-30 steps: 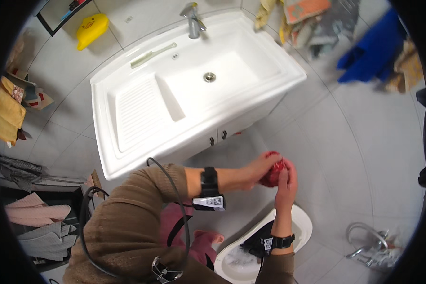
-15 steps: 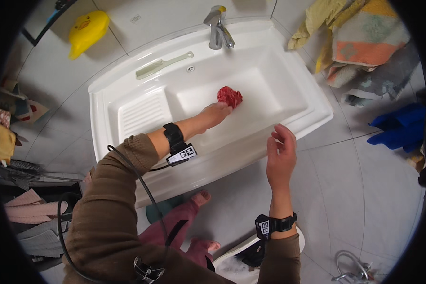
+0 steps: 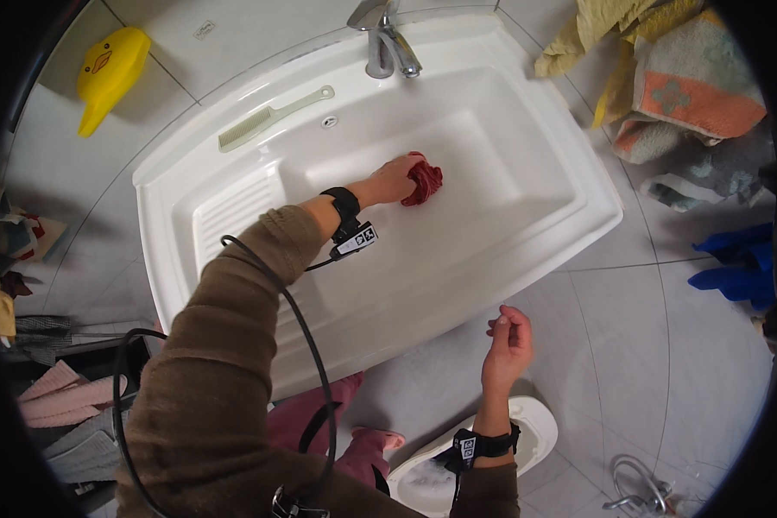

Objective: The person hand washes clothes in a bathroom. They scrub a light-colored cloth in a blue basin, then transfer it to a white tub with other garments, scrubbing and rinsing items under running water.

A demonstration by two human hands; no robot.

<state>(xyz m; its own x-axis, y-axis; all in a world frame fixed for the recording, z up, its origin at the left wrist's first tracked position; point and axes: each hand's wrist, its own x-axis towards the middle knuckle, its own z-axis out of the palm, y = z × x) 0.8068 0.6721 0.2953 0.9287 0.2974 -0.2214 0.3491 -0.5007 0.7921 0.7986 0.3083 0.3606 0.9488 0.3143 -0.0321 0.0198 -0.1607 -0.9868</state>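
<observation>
In the basin of a white laundry sink (image 3: 457,263), my left hand (image 3: 392,180) grips a crumpled dark red cloth (image 3: 424,180). Its fingers close over the cloth's left side and are partly hidden by the folds. Below the sink's front rim, my right hand (image 3: 507,348) hangs in the air, apart from the sink. Its fingers are loosely bent with nothing seen in them. A white tub (image 3: 540,421), with foamy water and something dark in it, lies beneath the right wrist.
A chrome faucet (image 3: 388,43) rises at the sink's back edge. On the back ledge lies a pale green comb (image 3: 272,116). A yellow duck-shaped item (image 3: 112,78) is at the upper left. Towels (image 3: 695,78) hang at the right. A black cable (image 3: 306,345) trails along my left arm.
My left hand has closed more firmly on the red cloth, which is bunched and turned. My right hand has moved down, away from the sink's rim. The view has shifted slightly.
</observation>
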